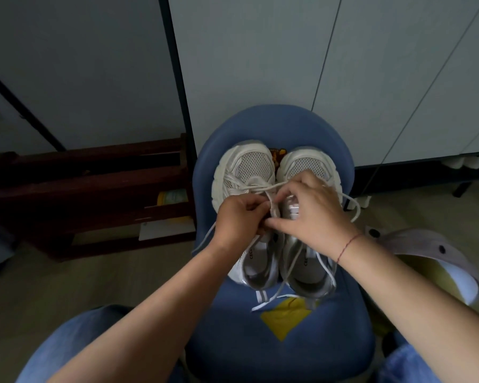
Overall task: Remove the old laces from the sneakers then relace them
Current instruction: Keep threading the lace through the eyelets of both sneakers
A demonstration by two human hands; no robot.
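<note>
Two white mesh sneakers stand side by side, toes pointing away, on a blue chair seat [310, 352]. My left hand [237, 219] lies over the tongue of the left sneaker [245, 168] and pinches its white lace [263, 187] between curled fingers. My right hand [313, 214] covers the middle of the right sneaker [307, 161], its fingers curled on the lace and its thumb reaching toward the left hand. Loose lace ends [263, 304] trail over the seat in front of the heels and off both sides. The eyelets are hidden under my hands.
A dark wooden rack [89, 194] stands to the left of the chair. White cabinet panels [343, 78] rise behind it. A grey cap with yellow lining [432, 250] lies to the right. My knees in blue jeans [75, 346] sit at the bottom edge.
</note>
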